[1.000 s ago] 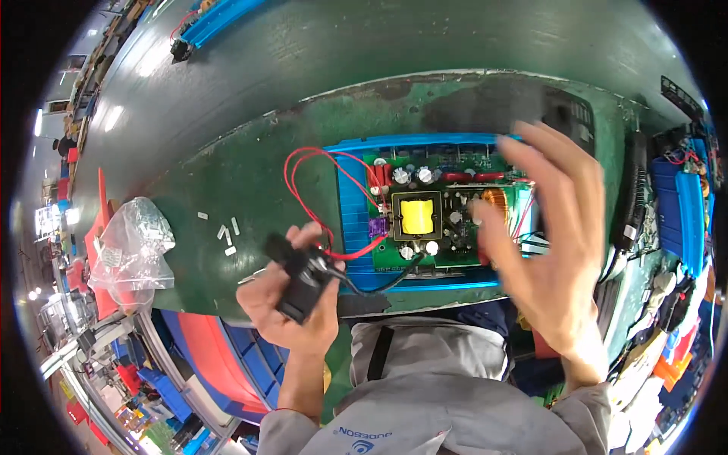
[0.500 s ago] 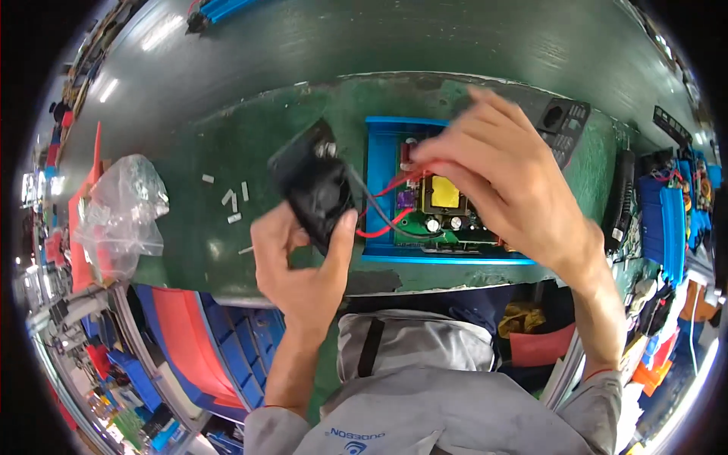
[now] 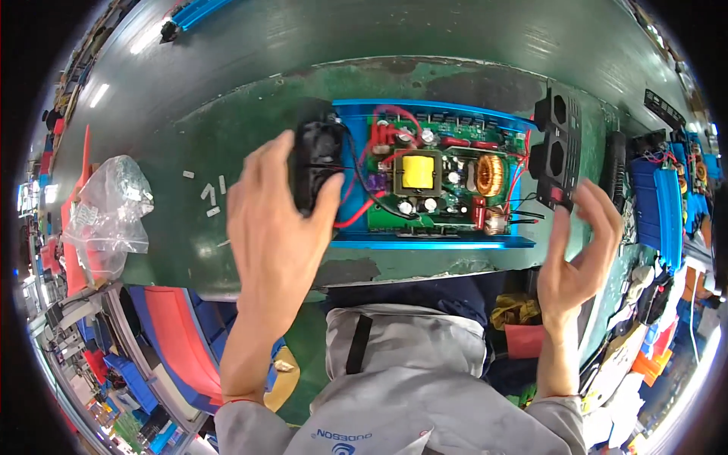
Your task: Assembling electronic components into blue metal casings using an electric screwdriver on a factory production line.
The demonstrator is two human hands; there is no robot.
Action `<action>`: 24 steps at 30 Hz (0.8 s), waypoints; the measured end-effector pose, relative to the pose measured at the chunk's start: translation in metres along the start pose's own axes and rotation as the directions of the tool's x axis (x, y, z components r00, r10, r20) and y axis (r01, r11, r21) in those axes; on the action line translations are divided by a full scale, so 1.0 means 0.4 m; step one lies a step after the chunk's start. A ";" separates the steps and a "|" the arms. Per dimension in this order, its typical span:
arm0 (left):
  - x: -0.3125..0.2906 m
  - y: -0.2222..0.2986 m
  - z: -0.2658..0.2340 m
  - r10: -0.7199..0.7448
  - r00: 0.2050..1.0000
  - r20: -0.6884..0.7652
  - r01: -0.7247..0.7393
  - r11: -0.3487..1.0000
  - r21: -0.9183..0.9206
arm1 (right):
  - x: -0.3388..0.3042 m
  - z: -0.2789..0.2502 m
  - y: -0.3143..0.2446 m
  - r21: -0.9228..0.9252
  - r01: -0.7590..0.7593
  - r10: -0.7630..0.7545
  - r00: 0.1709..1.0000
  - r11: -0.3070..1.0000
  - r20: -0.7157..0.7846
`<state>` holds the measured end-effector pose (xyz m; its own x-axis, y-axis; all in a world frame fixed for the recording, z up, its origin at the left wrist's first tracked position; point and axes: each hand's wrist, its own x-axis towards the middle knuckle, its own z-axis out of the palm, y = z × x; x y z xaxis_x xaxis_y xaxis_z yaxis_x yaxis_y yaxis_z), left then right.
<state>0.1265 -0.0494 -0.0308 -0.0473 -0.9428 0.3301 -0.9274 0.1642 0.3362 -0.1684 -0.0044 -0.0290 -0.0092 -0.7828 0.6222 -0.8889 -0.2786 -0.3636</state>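
Observation:
My left hand (image 3: 277, 197) is closed on a black end panel (image 3: 320, 163), with fingers and thumb along its sides. It sits at the left end of a blue metal housing (image 3: 432, 245), and red and black wires run from it inside. Within the housing lies a green circuit board (image 3: 387, 220) bearing a yellow transformer (image 3: 417, 172) and a copper-wound ring coil (image 3: 490, 175). At the right end, a second black panel (image 3: 574, 148) with socket openings stands tilted. The thumb and fingers of my right hand (image 3: 580, 250) are around its near end, beside a small red part.
Several small white pieces (image 3: 208, 195) lie on the green bench (image 3: 182, 258) to the left. Beyond them is a clear plastic bag (image 3: 114, 212). Toward the right are a dark, long-handled tool (image 3: 616, 171) and another blue housing (image 3: 669, 212). A blue part (image 3: 199, 9) lies at the far left.
My right hand has left the wires over the board and moved right to the second panel. My left hand has turned the first panel more upright beside the housing.

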 end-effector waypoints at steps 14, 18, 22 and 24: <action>-0.060 0.027 0.015 0.491 0.858 0.151 -0.468 0.868 -0.165 | -0.077 0.069 0.119 0.313 -0.435 0.459 0.888 0.844 -0.002; -0.056 0.060 0.053 0.446 0.893 0.056 -0.424 0.878 -0.220 | -0.061 0.066 0.180 0.374 -0.601 0.630 0.775 0.706 0.055; -0.048 0.056 0.081 0.425 0.905 0.017 -0.404 0.871 -0.279 | -0.065 0.060 0.156 0.414 -0.664 0.718 0.695 0.623 0.034; -0.044 0.049 0.080 0.425 0.905 0.007 -0.407 0.870 -0.277 | -0.079 0.072 0.133 0.466 -0.626 0.704 0.710 0.626 0.007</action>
<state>0.0973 -0.0389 -0.0583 -0.4399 -0.7854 0.4354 -0.6851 0.6070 0.4028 -0.2023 -0.0106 -0.0881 -0.6293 -0.7560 0.1803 -0.3371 0.0565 -0.9398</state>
